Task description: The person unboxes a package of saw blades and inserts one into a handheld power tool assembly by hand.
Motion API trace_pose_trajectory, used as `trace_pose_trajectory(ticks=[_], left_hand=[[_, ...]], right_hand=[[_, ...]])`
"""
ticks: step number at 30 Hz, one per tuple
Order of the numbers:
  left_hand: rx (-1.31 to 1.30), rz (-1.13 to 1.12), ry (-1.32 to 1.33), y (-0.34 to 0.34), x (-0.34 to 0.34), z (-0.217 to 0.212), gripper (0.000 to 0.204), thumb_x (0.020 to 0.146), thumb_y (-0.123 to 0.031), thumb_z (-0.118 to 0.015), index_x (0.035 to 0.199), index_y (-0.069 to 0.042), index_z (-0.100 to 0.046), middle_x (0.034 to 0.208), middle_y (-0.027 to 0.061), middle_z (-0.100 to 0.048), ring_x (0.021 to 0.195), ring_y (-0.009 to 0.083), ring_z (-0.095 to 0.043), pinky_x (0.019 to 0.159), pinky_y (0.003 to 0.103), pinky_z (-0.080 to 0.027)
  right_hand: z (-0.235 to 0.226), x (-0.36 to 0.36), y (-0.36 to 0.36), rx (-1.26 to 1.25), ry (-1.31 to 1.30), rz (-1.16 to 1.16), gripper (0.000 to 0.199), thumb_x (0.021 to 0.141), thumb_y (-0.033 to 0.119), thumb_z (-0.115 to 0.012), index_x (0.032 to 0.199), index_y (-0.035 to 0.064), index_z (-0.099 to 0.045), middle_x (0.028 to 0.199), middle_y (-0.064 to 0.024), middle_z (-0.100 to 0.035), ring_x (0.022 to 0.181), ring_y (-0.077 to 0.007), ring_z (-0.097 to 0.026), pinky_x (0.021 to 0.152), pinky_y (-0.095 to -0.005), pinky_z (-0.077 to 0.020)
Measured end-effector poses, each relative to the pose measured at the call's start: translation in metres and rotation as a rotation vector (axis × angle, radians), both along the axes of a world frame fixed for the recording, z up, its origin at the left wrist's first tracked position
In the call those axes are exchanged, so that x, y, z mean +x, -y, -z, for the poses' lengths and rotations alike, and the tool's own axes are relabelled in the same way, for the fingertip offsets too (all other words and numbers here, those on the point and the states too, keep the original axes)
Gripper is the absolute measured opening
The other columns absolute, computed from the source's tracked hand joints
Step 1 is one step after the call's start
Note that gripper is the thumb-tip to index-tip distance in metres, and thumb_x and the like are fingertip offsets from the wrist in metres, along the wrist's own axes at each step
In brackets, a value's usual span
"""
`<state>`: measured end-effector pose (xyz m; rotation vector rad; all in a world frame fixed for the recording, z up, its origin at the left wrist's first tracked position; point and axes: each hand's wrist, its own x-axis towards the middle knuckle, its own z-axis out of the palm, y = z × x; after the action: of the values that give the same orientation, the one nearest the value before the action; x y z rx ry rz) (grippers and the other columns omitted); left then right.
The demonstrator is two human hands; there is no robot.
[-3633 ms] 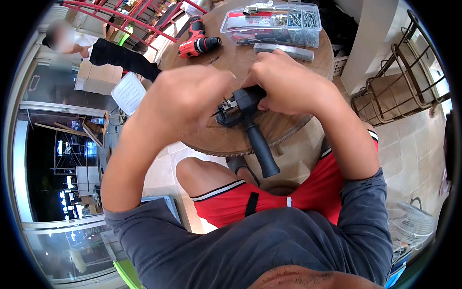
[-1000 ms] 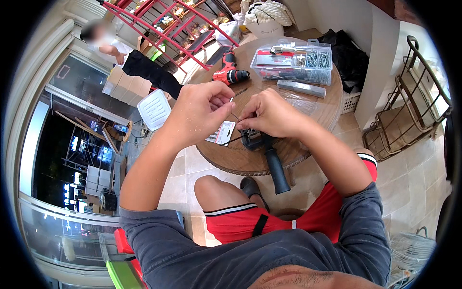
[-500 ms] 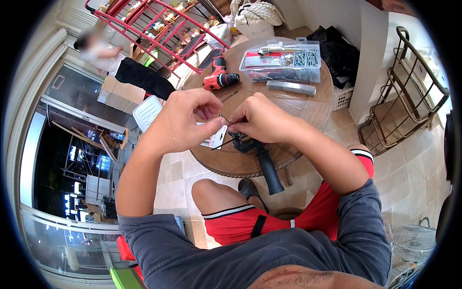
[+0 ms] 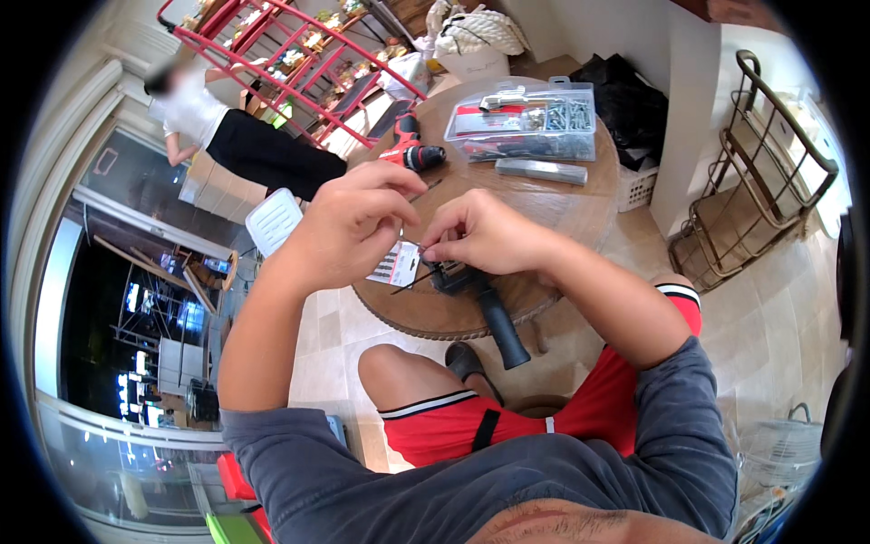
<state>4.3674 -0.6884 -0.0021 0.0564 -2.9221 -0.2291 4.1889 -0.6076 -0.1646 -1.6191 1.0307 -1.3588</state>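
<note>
My left hand [image 4: 353, 222] pinches a small white card pack [image 4: 396, 265] above the near edge of the round wooden table [image 4: 571, 213]. My right hand [image 4: 485, 238] meets it fingertip to fingertip and pinches a thin dark bit [image 4: 410, 284] that pokes out below the card. Just under both hands a black power tool [image 4: 467, 288] lies on the table. Its long black handle [image 4: 500, 328] hangs over the edge toward my knees.
Farther back on the table lie a red drill [image 4: 412, 154], a clear parts box [image 4: 530, 118] and a grey bar [image 4: 541, 170]. A person [image 4: 231, 136] bends by a red rack [image 4: 299, 54] at upper left. A wire stand [image 4: 757, 172] is at right.
Both hands gripped the black tool 3.6 s ago; they have come off it and now work at the small card and bit. The view has pulled back from the table.
</note>
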Motion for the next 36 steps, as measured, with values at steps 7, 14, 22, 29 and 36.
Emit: trace_pose_trajectory(ticks=[7, 14, 22, 29, 36], left_hand=[[0.100, -0.164, 0.176, -0.007, -0.002, -0.001, 0.017, 0.088, 0.001, -0.079, 0.104, -0.003, -0.077, 0.094, 0.0160, -0.075, 0.085, 0.0334, -0.073, 0.076, 0.040, -0.058], [-0.022, 0.082, 0.108, -0.026, -0.006, -0.015, 0.032, 0.066, 0.004, -0.082, 0.097, -0.002, -0.080, 0.101, 0.0132, -0.077, 0.095, 0.0294, -0.073, 0.084, 0.038, -0.058], [0.161, -0.359, 0.222, -0.024, 0.007, -0.017, 0.021, 0.077, 0.000, -0.079, 0.097, 0.006, -0.077, 0.079, 0.0156, -0.075, 0.074, 0.0240, -0.076, 0.071, 0.034, -0.058], [-0.161, 0.173, 0.124, 0.012, -0.006, -0.011, 0.021, 0.076, 0.009, -0.072, 0.092, -0.003, -0.075, 0.108, 0.0148, -0.074, 0.111, 0.0384, -0.071, 0.097, 0.047, -0.057], [-0.151, -0.176, 0.254, -0.005, 0.004, -0.011, 0.016, 0.092, -0.012, -0.077, 0.097, 0.002, -0.075, 0.080, 0.0187, -0.072, 0.076, 0.0370, -0.073, 0.073, 0.044, -0.058]], right_hand=[[0.021, 0.003, 0.015, -0.206, -0.031, 0.042, 0.020, 0.089, 0.010, -0.087, 0.105, -0.0015, -0.084, 0.090, -0.0133, -0.082, 0.078, -0.0154, -0.076, 0.073, -0.0351, -0.0624], [0.000, 0.007, 0.003, -0.238, -0.016, 0.034, 0.020, 0.091, 0.008, -0.084, 0.107, -0.0038, -0.083, 0.087, -0.0115, -0.080, 0.071, -0.0162, -0.074, 0.058, -0.0335, -0.0655], [0.008, 0.011, 0.009, -0.161, 0.047, 0.078, 0.019, 0.079, 0.014, -0.092, 0.093, 0.0019, -0.086, 0.085, -0.0137, -0.082, 0.073, -0.0205, -0.078, 0.070, -0.0363, -0.0611], [0.007, 0.001, 0.012, -0.128, -0.044, 0.027, 0.016, 0.094, 0.010, -0.085, 0.107, 0.0003, -0.085, 0.094, -0.0112, -0.083, 0.083, -0.0129, -0.074, 0.076, -0.0331, -0.0602], [0.005, 0.008, 0.006, -0.002, -0.028, 0.075, 0.016, 0.092, 0.012, -0.087, 0.104, 0.0009, -0.087, 0.079, -0.0041, -0.077, 0.071, -0.0081, -0.059, 0.067, -0.0312, -0.0514]])
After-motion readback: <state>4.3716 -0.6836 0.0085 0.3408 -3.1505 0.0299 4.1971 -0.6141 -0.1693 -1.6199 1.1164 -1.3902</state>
